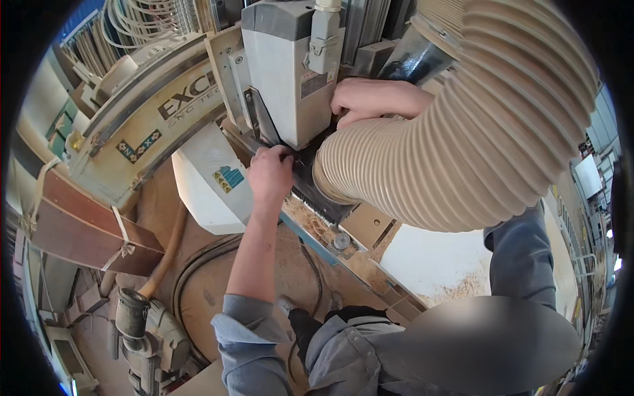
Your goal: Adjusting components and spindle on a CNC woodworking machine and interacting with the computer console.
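My left hand (271,175) is closed at the near left edge of a black dust hood (305,173), fingers curled over beside a dark bracket. Above the hood stands the white spindle housing (285,86) of a large CNC router. My right hand (376,99) reaches round behind a wide beige ribbed hose (422,165). Its fingers are bent down between housing and hose, and what they hold is hidden. The hose's lower end meets the hood, whose edge carries a dark brush strip.
Wood shavings (310,221) lie along the machine bed's edge, near a white panel (436,261). The machine's beam (158,112) and a white angular cover (214,181) are at left. Black cables (191,264) loop on the dusty floor, by a reddish-brown wooden box (92,221).
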The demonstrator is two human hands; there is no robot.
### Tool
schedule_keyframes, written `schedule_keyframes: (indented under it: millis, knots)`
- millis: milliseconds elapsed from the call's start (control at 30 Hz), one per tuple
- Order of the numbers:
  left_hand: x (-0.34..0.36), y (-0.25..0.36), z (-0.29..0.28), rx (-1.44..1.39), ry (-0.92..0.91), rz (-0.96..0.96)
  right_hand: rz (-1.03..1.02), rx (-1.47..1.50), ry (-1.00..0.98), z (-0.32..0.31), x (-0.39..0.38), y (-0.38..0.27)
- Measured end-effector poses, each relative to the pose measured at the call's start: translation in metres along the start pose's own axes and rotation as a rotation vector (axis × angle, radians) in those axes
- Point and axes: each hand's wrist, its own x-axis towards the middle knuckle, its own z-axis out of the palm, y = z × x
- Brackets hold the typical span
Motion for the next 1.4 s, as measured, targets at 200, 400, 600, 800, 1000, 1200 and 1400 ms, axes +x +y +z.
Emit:
schedule_keyframes:
  millis: [200,400,600,800,1000,1200,1400]
  knots:
    - [-0.008,-0.005,0.008,-0.023,0.138,0.118,-0.219,0.075,0.381,0.023,-0.005,0.011]
    - [-0.001,-0.001,-0.012,-0.072,-0.097,0.061,-0.237,-0.289,0.491,0.025,-0.010,0.014]
    - [0.007,0.000,-0.018,-0.060,-0.172,0.022,-0.358,-0.618,0.394,0.041,0.030,0.013]
    - [-0.001,0.007,-0.010,0.015,-0.085,-0.029,-0.385,-0.707,0.392,0.052,0.043,0.016]
    - [-0.004,0.008,-0.003,-0.073,-0.061,-0.115,-0.365,-0.673,0.417,0.049,0.041,0.011]
    - [-0.010,0.012,0.002,-0.118,0.018,-0.179,-0.355,-0.697,0.408,0.048,0.040,0.010]
    - [-0.016,0.018,0.010,-0.047,0.090,-0.119,-0.364,-0.704,0.443,0.050,0.039,0.012]
